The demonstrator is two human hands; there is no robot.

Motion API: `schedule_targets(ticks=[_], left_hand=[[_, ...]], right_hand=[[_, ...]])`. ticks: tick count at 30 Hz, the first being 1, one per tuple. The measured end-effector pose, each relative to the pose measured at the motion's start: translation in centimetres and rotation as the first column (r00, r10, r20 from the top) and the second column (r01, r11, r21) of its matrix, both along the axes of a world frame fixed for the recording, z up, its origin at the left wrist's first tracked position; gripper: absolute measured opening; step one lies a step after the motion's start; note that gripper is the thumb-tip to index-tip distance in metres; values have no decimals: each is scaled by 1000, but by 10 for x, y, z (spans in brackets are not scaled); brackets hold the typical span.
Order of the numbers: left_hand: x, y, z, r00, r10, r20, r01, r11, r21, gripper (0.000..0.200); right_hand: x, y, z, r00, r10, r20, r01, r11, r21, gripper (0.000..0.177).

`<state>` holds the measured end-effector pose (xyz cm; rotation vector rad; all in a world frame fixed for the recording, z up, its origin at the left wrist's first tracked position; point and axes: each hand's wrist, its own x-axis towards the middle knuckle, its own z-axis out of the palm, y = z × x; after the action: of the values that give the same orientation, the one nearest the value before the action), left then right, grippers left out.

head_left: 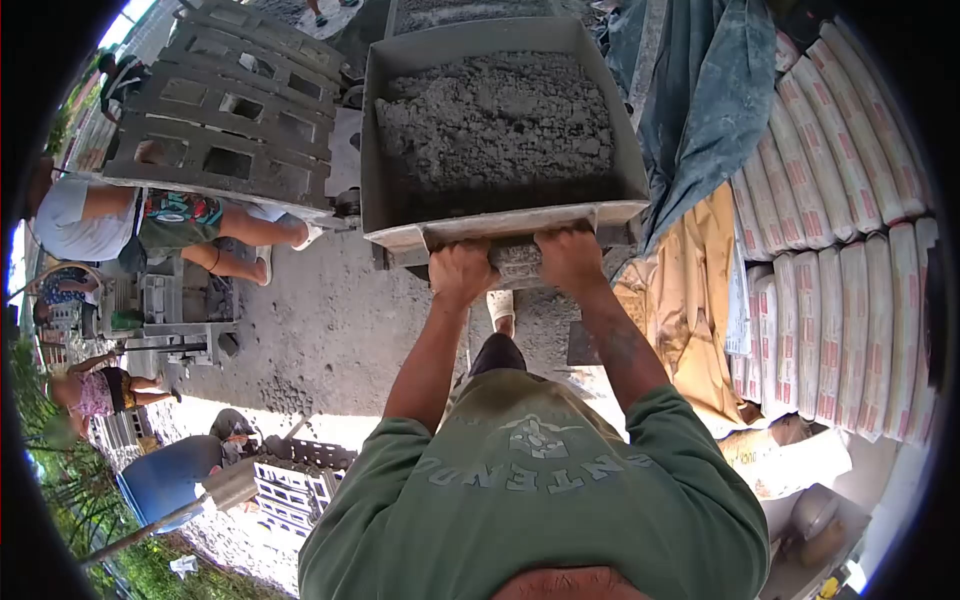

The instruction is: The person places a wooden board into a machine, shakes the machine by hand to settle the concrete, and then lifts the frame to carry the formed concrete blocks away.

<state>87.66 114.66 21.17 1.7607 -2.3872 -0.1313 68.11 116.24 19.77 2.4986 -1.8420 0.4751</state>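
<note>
A grey metal cart (372, 140) with a box-shaped bin stands straight ahead of me. Inside it lies a heap of damp, crumbly grey mix (495, 115), banked toward the far side. My left hand (463, 270) is closed on the handle at the cart's near edge. A short way to the right, my right hand (570, 262) grips the same edge, fingers wrapped round it. Between my hands shows a rough, caked block (518, 262) on the cart's front. The cart's wheels are hidden below.
Hollow concrete blocks (240, 105) sit on a rack at left, with a person (120, 215) beside it. Another person (110, 390) is farther left. Stacked sacks (830, 330) line the right, near a brown tarp (690, 300) and blue sheet (705, 110). A blue barrel (170, 480) lies lower left.
</note>
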Motion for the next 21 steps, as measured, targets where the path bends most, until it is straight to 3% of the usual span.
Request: schedule_targets(ticks=[1,5,6,7,9,11,13,15,18,21], left_hand=[[-1,-1,2,1000,8,9,-8,1000,-2,23],[0,11,5,998,22,-58,-22,1000,7,27],[4,12,-1,998,-10,-70,9,1000,-15,30],[2,8,3,992,-69,-107,51,985,-163,30],[1,-13,-10,994,-44,-97,30,989,-142,30],[-5,-68,-2,999,-31,-44,25,991,-129,30],[-13,-157,17,997,-29,73,15,983,184,34],[-22,-227,16,997,-41,64,36,996,78,36],[-38,-335,22,985,2,171,-19,995,101,37],[-36,-367,19,984,-51,170,39,996,74,38]], right_hand=[[-1,-1,5,999,-5,-43,9,995,97,13],[-5,13,-12,1000,20,-12,-20,999,-34,16],[-5,12,-17,1000,19,-13,-21,995,-95,20],[-4,6,-15,999,29,-12,-31,994,-101,20],[-5,-13,1,997,65,51,-55,985,-164,23],[-9,-72,-6,998,51,44,-46,993,-113,20],[-15,-147,-3,1000,22,-1,-22,997,-73,18],[-25,-229,-5,999,44,1,-44,993,-106,18],[-31,-332,6,992,-20,-124,16,999,-33,25],[-33,-375,1,992,-46,-117,52,997,52,29]])
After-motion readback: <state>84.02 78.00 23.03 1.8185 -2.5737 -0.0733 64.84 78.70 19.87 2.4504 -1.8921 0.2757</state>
